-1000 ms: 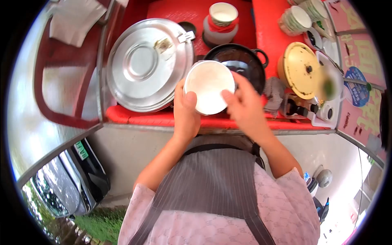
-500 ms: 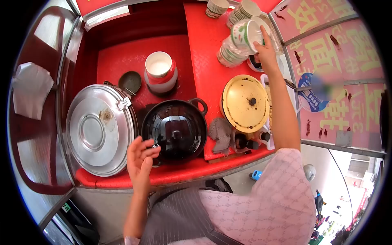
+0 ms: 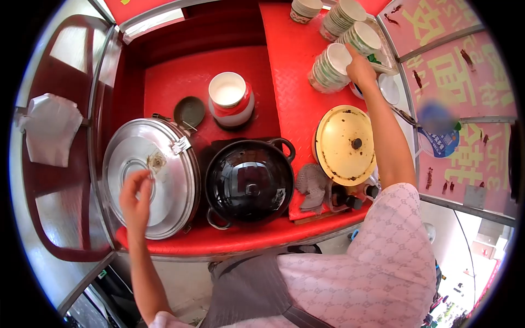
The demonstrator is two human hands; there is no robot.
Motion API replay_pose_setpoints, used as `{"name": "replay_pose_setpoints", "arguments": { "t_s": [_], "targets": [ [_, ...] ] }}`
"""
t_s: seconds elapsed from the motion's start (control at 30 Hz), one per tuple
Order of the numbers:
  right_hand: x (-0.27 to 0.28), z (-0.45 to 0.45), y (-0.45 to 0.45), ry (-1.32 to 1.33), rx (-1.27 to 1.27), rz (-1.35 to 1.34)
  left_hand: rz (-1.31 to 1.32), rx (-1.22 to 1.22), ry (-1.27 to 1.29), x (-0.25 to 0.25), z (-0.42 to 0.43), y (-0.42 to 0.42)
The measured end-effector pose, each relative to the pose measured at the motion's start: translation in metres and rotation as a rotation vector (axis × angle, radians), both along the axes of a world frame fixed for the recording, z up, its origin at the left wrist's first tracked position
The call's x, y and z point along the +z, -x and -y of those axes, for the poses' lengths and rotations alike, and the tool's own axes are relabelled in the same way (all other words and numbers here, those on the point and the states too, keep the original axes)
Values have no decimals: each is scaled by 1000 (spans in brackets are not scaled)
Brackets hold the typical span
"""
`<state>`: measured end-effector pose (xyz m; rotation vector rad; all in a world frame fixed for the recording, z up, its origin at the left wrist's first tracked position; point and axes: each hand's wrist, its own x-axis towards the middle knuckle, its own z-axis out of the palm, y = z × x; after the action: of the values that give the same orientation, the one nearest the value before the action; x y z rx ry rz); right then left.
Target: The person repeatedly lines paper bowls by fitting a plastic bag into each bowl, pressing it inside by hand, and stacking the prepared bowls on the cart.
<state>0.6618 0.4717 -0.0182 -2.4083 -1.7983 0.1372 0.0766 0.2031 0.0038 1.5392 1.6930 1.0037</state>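
The near stack of paper bowls (image 3: 328,72) stands on the red counter (image 3: 289,101), toward its far right corner. The right hand (image 3: 361,70) is at the rim of this stack, fingertips on the side toward the right edge; whether its grip is clamped on a bowl cannot be told, as the thumb is hidden. A second bowl stack (image 3: 365,37) stands just beside it, with a third stack (image 3: 336,24) and a fourth stack (image 3: 306,10) nearer the far edge.

Toward the front edge from the stacks sits a yellow lid (image 3: 342,147) with a dark knob, beside a grey cloth (image 3: 313,180) and dark bottles (image 3: 343,197) near the front right corner.

A black lidded pot (image 3: 240,191) stands at the middle of the front edge. Behind it, a white bowl (image 3: 227,89) tops a pale container (image 3: 235,116), with a small dark dish (image 3: 190,111) to its left. A large silver lid (image 3: 172,210) lies near the front left corner; the left hand (image 3: 135,202) is above it, grip slack and apart, fingers loosely bent.
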Motion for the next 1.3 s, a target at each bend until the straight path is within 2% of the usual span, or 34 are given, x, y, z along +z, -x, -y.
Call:
{"name": "replay_pose_setpoints", "arguments": {
  "t_s": [0.07,0.13,0.2,0.23,0.27,0.3,0.33,0.4,0.43,0.47,0.5,0.53,0.6,0.63,0.7,0.73,0.77,0.8,0.83,0.87,1.03,1.07,1.13,1.23,1.3],
  "targets": [
    [-9,3,-3,-22,3,-11,-388,-51,-177,16,-35,36],
    [-20,-4,-18,-25,48,61,-659,-59,-363,34,-70,66],
    [-20,-3,-29,-84,183,162,-937,-30,-404,51,-96,105],
    [2,7,-9,-94,185,321,-998,-14,-358,57,-106,131],
    [17,0,2,-124,243,521,-1166,4,-428,60,-114,155],
    [36,7,26,-261,274,564,-1254,-53,-485,70,-121,177],
    [39,5,35,-439,384,506,-1383,-46,-477,77,-123,196],
    [35,13,74,-599,578,206,-1583,18,-488,82,-127,219],
    [28,17,100,-606,587,171,-1617,22,-472,85,-122,221],
    [28,27,128,-307,474,-83,-1678,92,-418,86,-121,219],
    [21,29,139,-152,423,-214,-1729,163,-369,86,-120,220],
    [14,31,151,-2,351,-328,-1736,159,-369,87,-118,223],
    [-35,21,166,-53,505,-223,-1752,229,-207,84,-116,225],
    [-46,16,178,11,474,-300,-1749,222,-206,84,-114,230],
    [-64,9,206,125,403,-441,-1795,206,-489,82,-110,247],
    [-70,8,216,168,352,-501,-1783,201,-479,82,-109,255],
    [-74,8,225,165,341,-497,-1759,227,-198,95,-108,243],
    [-84,9,232,135,336,-507,-1726,172,-469,94,-109,250],
    [-88,2,237,257,307,-484,-1693,149,-491,98,-109,251],
    [-85,5,246,272,290,-457,-1677,133,-432,104,-107,246],
    [-88,17,264,204,184,-432,-1645,43,-549,107,-101,230],
    [-88,17,265,193,135,-427,-1641,40,-548,104,-97,225],
    [-90,16,265,187,89,-424,-1581,-157,-616,100,-82,205],
    [-97,11,262,286,12,-559,-1450,-292,-598,85,-51,168],
    [-116,8,261,260,15,-476,-1408,-255,-608,70,-38,155]
  ]
}}
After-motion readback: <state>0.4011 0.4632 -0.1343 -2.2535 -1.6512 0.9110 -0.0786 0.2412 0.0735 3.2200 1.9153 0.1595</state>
